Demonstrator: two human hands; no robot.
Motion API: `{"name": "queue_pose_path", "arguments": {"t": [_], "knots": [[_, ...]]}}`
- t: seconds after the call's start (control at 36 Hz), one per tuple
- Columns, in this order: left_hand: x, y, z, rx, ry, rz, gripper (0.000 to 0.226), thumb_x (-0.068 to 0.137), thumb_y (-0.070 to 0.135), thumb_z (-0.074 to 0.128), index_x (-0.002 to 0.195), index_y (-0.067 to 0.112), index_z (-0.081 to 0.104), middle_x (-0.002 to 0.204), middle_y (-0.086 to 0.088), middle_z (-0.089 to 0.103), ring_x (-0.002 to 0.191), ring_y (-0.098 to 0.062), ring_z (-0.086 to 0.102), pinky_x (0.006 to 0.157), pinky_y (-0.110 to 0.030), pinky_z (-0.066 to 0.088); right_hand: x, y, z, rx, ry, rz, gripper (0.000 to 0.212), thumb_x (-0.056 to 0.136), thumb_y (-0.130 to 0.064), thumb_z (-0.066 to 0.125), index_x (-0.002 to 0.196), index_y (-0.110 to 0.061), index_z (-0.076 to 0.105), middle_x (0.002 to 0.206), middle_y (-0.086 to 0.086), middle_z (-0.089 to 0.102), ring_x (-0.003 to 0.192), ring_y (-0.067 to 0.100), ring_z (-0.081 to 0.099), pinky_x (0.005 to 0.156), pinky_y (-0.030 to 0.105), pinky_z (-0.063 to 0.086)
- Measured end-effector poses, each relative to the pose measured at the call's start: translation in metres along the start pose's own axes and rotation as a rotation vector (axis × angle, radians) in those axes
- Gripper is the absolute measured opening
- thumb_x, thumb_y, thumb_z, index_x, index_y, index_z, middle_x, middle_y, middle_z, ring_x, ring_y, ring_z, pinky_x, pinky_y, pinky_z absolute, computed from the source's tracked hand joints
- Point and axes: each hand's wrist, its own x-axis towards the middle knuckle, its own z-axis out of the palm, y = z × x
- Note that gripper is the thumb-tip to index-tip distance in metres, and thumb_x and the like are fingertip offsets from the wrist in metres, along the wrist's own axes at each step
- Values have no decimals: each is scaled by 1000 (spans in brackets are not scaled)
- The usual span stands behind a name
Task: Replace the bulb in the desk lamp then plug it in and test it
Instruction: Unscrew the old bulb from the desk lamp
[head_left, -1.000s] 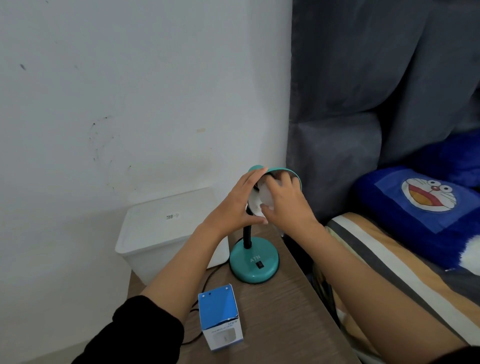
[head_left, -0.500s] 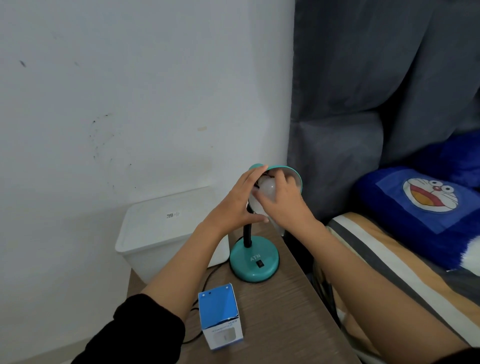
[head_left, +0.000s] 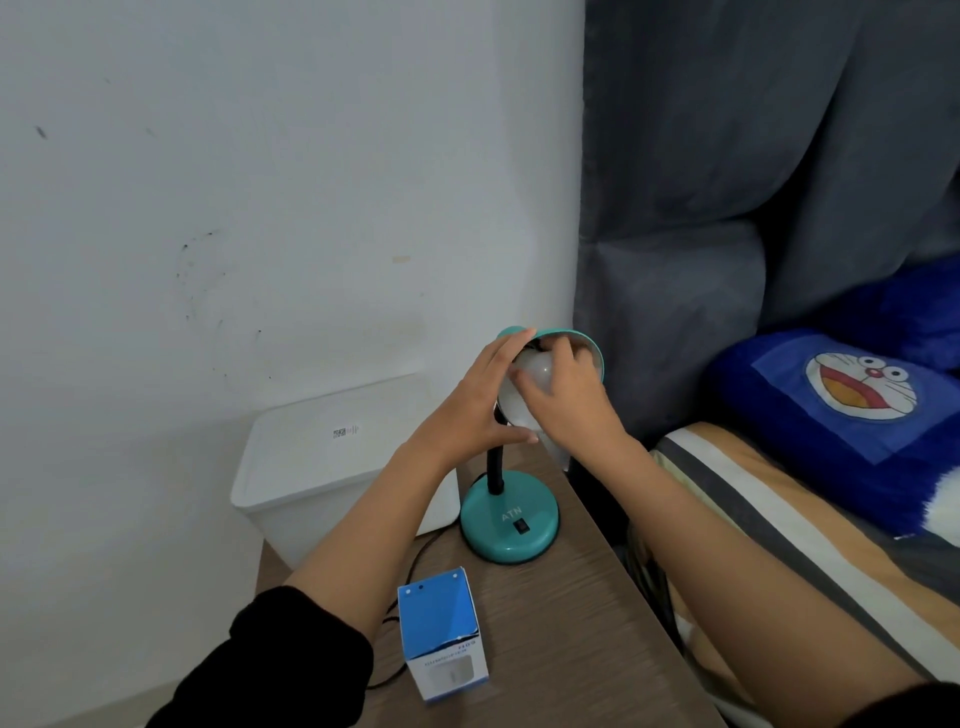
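A teal desk lamp stands on a wooden bedside table, its round base carrying a black switch. Its shade tilts toward me. My left hand grips the shade's left side from behind. My right hand is closed around a white bulb sitting inside the shade; the fingers hide most of the bulb. The black neck shows below my hands. A blue and white bulb box stands upright near the table's front.
A white lidded plastic bin sits left of the table against the white wall. The lamp's black cord trails off the table's left side. A bed with a blue cartoon pillow lies right, and a grey curtain hangs behind.
My right hand has turned on the bulb inside the shade, fingers shifting higher so more of the white bulb shows. My left hand stays on the shade.
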Motion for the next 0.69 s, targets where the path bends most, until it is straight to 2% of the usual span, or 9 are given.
{"name": "queue_pose_path", "arguments": {"t": [0.06,0.11,0.19,0.36,0.42,0.47,0.53,0.61,0.69], "knots": [[1,-2,1,11,7,11,108,63,17,85,145,27,16,150,1,25,136,-9,27,108,-7,22,3,-2,-4,21,-42,3,49,86,-48,52,124,-17,45,121,15,54,109,29,54,89,41,49],[1,-4,1,19,12,24,109,62,18,85,146,25,16,151,1,24,138,-7,24,108,-3,18,3,-2,-8,-52,-86,-63,47,87,-43,53,125,-17,45,121,15,52,109,29,52,89,39,48],[0,-4,1,12,14,28,108,63,19,85,146,27,16,151,2,24,139,-4,21,109,-3,16,1,1,-10,-298,-132,-184,49,87,-32,54,133,-20,40,125,15,43,116,35,44,97,44,44],[-1,-1,1,0,12,18,106,64,18,84,145,29,16,151,3,24,136,-2,24,107,-5,20,-3,6,-14,-764,-64,-475,52,81,-17,59,131,-18,46,132,16,43,108,37,45,92,45,44],[-2,-1,1,3,11,13,106,65,18,84,145,29,16,151,3,24,137,-5,24,108,-9,22,-4,7,-13,-762,-30,-511,53,77,-15,63,128,-16,49,128,17,48,106,38,48,86,47,48],[-2,-1,1,-3,14,15,105,65,16,83,145,29,17,151,3,24,137,-5,25,108,-7,22,-6,6,-10,-690,-14,-486,55,79,-18,63,131,-17,45,129,15,47,109,38,46,88,48,47],[-1,-2,1,-8,15,20,105,65,14,83,145,27,17,151,3,24,138,-5,24,108,-4,20,-7,1,-7,-468,-23,-302,52,86,-30,57,133,-18,38,130,14,41,115,37,42,93,45,45],[0,-3,2,17,14,34,107,64,15,84,146,26,16,151,1,24,138,-5,23,108,-3,18,-5,-8,-5,-125,-40,15,53,87,-46,52,128,-14,39,126,16,43,115,34,46,90,43,45],[0,-4,1,31,20,47,109,63,16,85,145,27,15,151,-1,24,139,-8,23,110,-5,16,0,-12,-5,-98,-41,48,48,85,-40,55,121,-8,47,119,19,54,107,35,55,89,46,50]]}}
